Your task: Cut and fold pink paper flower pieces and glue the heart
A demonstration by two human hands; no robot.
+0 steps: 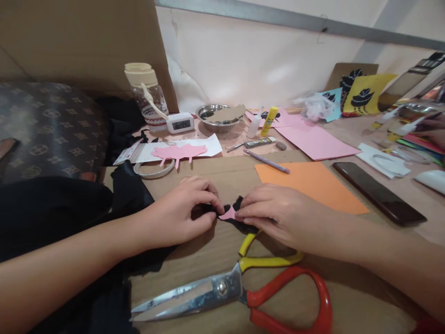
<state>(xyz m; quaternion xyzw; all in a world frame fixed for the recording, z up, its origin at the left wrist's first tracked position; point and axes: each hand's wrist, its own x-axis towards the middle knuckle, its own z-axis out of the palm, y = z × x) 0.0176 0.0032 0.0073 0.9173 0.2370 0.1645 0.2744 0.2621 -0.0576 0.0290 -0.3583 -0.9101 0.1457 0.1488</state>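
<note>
A small pink paper piece [228,213] lies over a strip of black cloth [238,203], low on the cardboard between my hands. My left hand [189,208] pinches the left end of the black strip between thumb and fingers. Fingers of my right hand [274,211] close on its right end, and the palm hides part of it. Just below the hands rest large scissors [222,287] with one yellow and one red handle, blades parted and pointing left. Black fabric [130,190] spreads beneath my left forearm.
Orange paper [306,183] and a dark phone [378,192] lie right of my hands. Behind are a purple pen [266,161], a glue stick [269,121], a metal bowl [219,123], a pink cutout [179,152] and a tape roll [154,174]. Another person's hand [436,130] shows at far right.
</note>
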